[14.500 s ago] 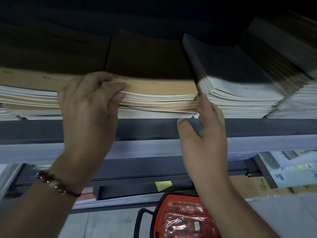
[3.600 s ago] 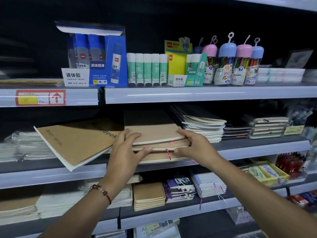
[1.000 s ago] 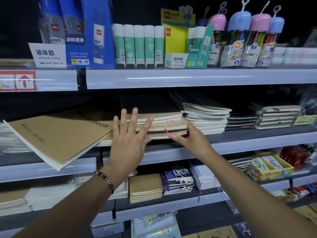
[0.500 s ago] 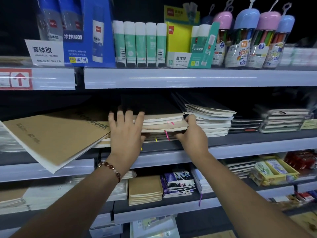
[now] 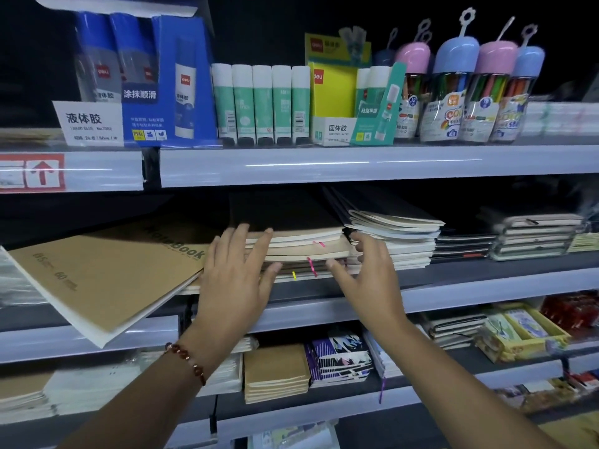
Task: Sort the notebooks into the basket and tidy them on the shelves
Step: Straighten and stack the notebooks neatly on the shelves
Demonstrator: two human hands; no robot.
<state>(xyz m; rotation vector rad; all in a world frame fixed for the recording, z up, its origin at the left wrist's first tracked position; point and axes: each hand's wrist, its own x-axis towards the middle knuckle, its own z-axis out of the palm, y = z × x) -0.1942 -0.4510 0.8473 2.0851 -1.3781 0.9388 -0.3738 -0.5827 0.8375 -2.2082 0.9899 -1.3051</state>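
One stack of tan notebooks sits at the front edge of the middle shelf. Left hand flat vs its left end, fingers spread. Right hand just off the right end, fingers loosely curled, holding nothing. Big kraft notebook overhangs the edge, tilted.

5 green glue sticks, 4 capped pen tubs, 2 hands

One head-worn view faces the shelves straight on from close range, level with the middle shelf and tipped slightly down, both forearms reaching in from the bottom edge toward the notebooks.
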